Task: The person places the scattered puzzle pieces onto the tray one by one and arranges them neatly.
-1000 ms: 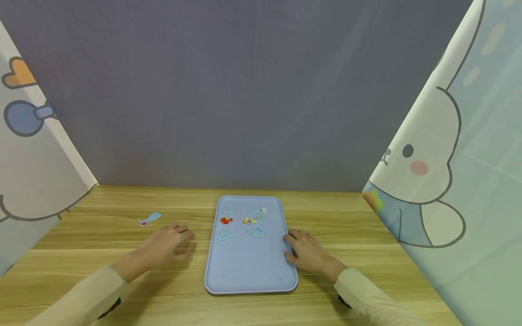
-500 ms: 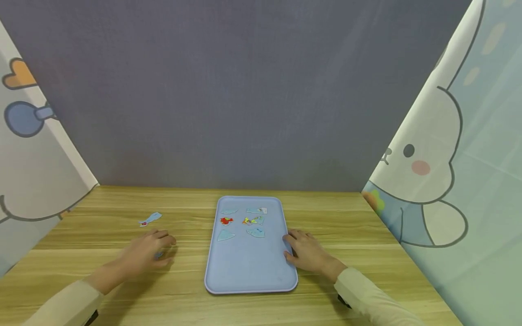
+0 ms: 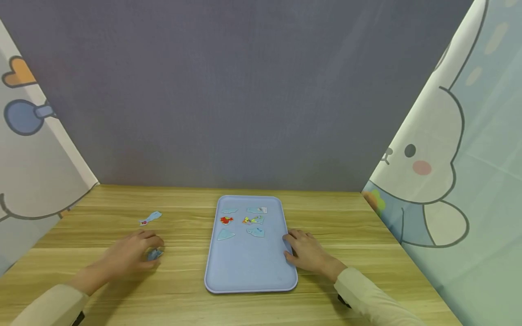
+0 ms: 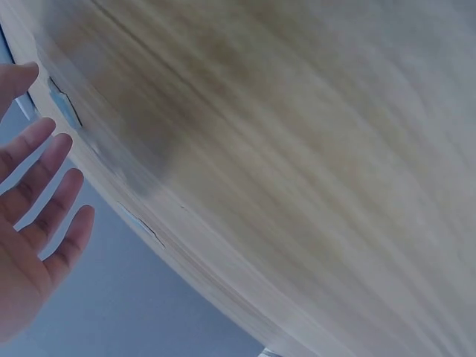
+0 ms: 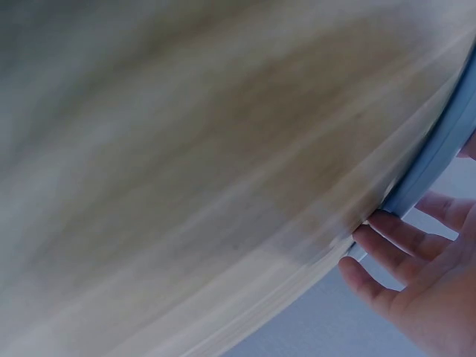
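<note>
My left hand (image 3: 128, 253) hovers low over the left side of the table, fingers spread. Between its thumb and forefinger a small blue jigsaw piece (image 3: 155, 254) shows, lying on the wood; the left wrist view has a gap between the fingertips and this piece (image 4: 65, 103). Farther back lies a long light-blue jigsaw piece (image 3: 150, 218) with a red spot. My right hand (image 3: 307, 253) rests on the right rim of a pale blue tray (image 3: 250, 271), fingertips touching it; the right wrist view also has them against the rim (image 5: 435, 145).
Several irregular pieces lie in the tray's far half, among them a red piece (image 3: 226, 220) and a pale blue triangular piece (image 3: 225, 234). A grey cloth wall (image 3: 228, 99) rises behind the wooden table (image 3: 183, 303). Cartoon-printed panels (image 3: 432, 181) flank it.
My left hand has moved left and toward me, away from the tray, to the small blue piece, which has come into view beneath it. The right hand and the tray have stayed put.
</note>
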Tool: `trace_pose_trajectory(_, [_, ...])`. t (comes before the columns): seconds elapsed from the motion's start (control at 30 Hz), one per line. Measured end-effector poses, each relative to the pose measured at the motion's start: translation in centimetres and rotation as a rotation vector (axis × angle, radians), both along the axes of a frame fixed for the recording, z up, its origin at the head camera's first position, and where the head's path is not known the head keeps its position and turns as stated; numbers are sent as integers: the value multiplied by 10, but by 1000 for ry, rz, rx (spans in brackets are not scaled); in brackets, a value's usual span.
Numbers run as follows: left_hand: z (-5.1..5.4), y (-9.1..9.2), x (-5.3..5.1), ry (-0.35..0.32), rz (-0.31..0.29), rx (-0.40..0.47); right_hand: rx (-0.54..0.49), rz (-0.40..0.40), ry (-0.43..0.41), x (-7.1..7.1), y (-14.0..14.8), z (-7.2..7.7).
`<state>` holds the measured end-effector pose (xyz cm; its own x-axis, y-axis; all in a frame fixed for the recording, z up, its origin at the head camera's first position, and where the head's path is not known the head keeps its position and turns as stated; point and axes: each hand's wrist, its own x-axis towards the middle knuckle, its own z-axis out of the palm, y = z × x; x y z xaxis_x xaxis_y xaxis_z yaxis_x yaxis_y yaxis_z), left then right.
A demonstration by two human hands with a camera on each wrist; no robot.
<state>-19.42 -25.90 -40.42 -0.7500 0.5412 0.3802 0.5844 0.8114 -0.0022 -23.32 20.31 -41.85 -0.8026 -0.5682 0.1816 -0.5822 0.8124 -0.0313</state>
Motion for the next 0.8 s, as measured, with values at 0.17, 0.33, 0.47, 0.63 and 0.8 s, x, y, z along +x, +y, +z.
trace_pose_trajectory(0.17, [-2,-2,0,34,2,-12,0,1,2,0,0,0])
trace_pose_trajectory(0.33, [-2,-3,1,2,15,-12,1,0,8,1,0,1])
trace_pose_trajectory(0.47, [-2,-3,2,-6,31,-10,1,0,8,1,0,0])
trace_pose_trajectory(0.63, [-4,-2,3,12,28,-3,7,-2,5,1,0,1])
trace_pose_trajectory(0.8, [-4,-1,3,10,34,-4,10,-1,1,2,0,1])
